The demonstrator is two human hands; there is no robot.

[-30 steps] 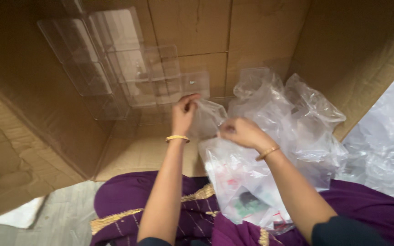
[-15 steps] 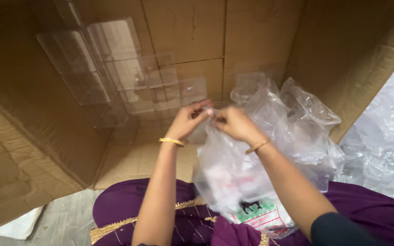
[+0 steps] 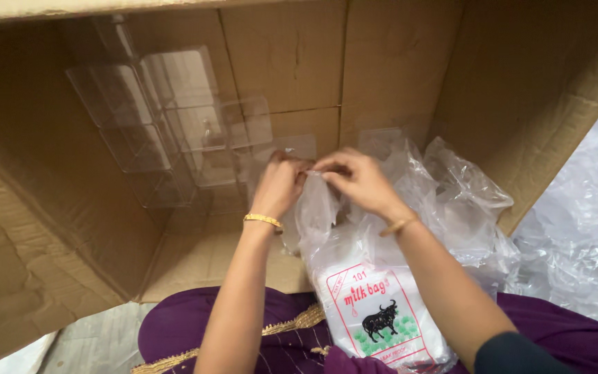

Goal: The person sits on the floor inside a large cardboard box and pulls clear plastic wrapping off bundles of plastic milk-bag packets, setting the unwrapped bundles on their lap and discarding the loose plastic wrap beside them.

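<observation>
Left hand (image 3: 279, 185) and right hand (image 3: 358, 179) pinch the clear plastic bag (image 3: 382, 305) at its mouth, apparently parting it; bag hangs below over lap. Keep fingertips close, pull evenly.

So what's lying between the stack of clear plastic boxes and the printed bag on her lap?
In the head view, the left hand sits between the clear plastic boxes and the printed bag, over bare cardboard box floor.

Hidden and cut off

Plastic bag (image 3: 382, 305) runs off the bottom edge; fingertips (image 3: 307, 168) of both hands overlap, hiding the pinch.
</observation>
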